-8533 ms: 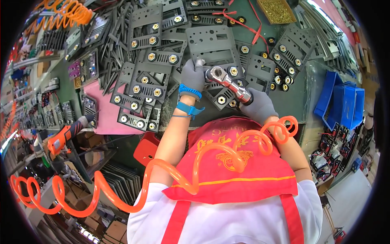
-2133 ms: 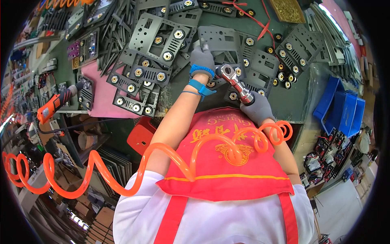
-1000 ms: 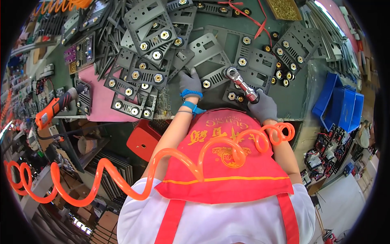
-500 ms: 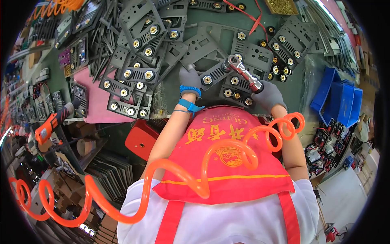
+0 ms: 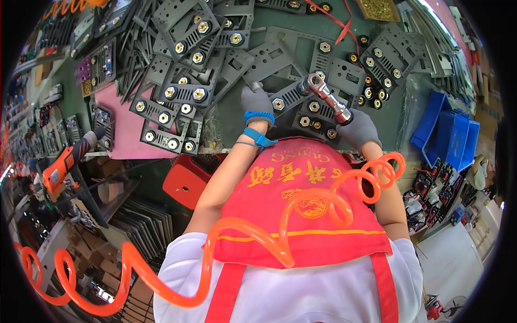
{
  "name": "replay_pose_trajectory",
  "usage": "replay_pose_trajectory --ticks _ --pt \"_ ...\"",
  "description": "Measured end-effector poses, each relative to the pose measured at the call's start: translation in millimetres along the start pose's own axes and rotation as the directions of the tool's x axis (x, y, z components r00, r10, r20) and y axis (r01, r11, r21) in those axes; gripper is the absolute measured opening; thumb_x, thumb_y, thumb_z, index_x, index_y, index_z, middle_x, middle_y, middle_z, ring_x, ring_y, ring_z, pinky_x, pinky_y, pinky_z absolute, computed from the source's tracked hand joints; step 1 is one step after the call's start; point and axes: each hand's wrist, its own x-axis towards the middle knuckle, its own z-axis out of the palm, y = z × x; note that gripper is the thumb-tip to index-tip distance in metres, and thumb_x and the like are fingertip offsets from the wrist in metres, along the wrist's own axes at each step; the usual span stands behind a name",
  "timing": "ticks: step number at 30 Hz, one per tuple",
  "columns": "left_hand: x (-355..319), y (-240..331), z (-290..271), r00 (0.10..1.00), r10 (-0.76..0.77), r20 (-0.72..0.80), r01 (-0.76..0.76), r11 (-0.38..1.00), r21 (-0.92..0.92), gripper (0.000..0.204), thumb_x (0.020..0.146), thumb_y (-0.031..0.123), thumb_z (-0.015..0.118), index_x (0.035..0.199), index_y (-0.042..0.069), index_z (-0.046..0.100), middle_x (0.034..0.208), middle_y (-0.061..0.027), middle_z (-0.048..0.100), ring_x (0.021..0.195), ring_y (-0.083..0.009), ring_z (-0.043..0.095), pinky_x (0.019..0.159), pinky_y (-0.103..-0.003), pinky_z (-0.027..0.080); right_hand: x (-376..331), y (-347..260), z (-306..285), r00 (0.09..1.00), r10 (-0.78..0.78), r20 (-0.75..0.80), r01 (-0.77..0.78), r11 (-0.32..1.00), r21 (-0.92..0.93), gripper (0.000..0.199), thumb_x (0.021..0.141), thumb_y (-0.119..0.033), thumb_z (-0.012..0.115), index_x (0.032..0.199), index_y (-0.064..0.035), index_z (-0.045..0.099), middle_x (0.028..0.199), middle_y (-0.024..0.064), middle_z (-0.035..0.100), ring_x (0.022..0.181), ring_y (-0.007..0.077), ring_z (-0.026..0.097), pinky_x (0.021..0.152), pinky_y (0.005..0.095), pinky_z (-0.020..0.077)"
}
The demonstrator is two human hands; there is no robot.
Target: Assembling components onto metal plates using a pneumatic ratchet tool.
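Note:
My right hand [image 5: 360, 131], in a grey glove, is closed round the rear of a silver air ratchet wrench [image 5: 331, 102]. The ring-shaped head of the wrench sits over the far end of a dark slotted plate [image 5: 292, 97]; the fastener under it is hidden. At the near end of this plate a hex nut with a brass centre shows. My left hand [image 5: 256, 102], also gloved and with blue bands at the wrist, grips the plate's left edge, fingers partly hidden. Beside the plate lie more dark panels with nuts [image 5: 316, 123].
Piled dark panels [image 5: 188, 81] cover the bench's left side, over a pink sheet [image 5: 129, 124]. An orange coiled hose [image 5: 253, 237] crosses before me. Blue bins [image 5: 452, 132] stand right, a tray of brass parts [image 5: 378, 9] far back, an orange power tool [image 5: 56, 175] left.
The whole view has shifted slightly and the orange hose has swung a little. Both hands keep their hold, and the wrench head stays on the same end of the plate.

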Motion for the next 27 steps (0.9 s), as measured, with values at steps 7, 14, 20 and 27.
replay_pose_trajectory --ticks 7,14,20,27 --pt "18 -19 -5 0.997 0.072 0.01 -0.072 0.997 0.009 0.035 0.099 0.027 0.046 0.094 -0.006 0.059 0.074 -0.0184 0.065 0.063 -0.0292 0.068 0.059 -0.039 0.051 -9 -7 -5 1.0 -0.025 -0.01 0.025 0.998 -0.058 0.036 0.069 -0.026 0.068 0.101 -0.0073 0.066 0.09 0.0184 0.069 0.087 0.0382 0.064 0.079 0.0418 0.0503" --pt "10 -18 -19 0.985 0.118 0.128 -0.121 0.992 0.02 0.033 0.099 0.025 0.049 0.093 -0.006 0.06 0.072 -0.0157 0.066 0.061 -0.0257 0.067 0.058 -0.037 0.051 -32 -29 8 0.973 -0.208 0.103 0.21 0.978 -0.01 0.041 0.073 -0.03 0.063 0.109 -0.0109 0.065 0.097 0.0174 0.069 0.092 0.0354 0.065 0.083 0.0406 0.0511" --pt "3 -1 -36 0.981 0.018 0.195 -0.022 1.0 0.017 0.031 0.098 0.024 0.051 0.093 -0.004 0.062 0.066 -0.0133 0.065 0.061 -0.023 0.066 0.057 -0.036 0.05 -31 -40 10 0.942 -0.201 0.269 0.226 0.972 -0.068 0.046 0.074 -0.031 0.066 0.117 -0.0144 0.063 0.101 0.0145 0.069 0.096 0.0324 0.065 0.086 0.0399 0.0511" --pt "6 -9 -42 0.966 0.072 0.25 -0.114 0.981 0.156 0.033 0.097 0.026 0.052 0.093 -0.004 0.063 0.068 -0.0143 0.066 0.06 -0.0232 0.066 0.057 -0.037 0.049 -18 -37 17 0.921 -0.274 0.276 0.326 0.932 -0.162 0.039 0.075 -0.036 0.068 0.104 -0.0108 0.066 0.098 0.0147 0.07 0.094 0.0342 0.065 0.085 0.0413 0.0511"
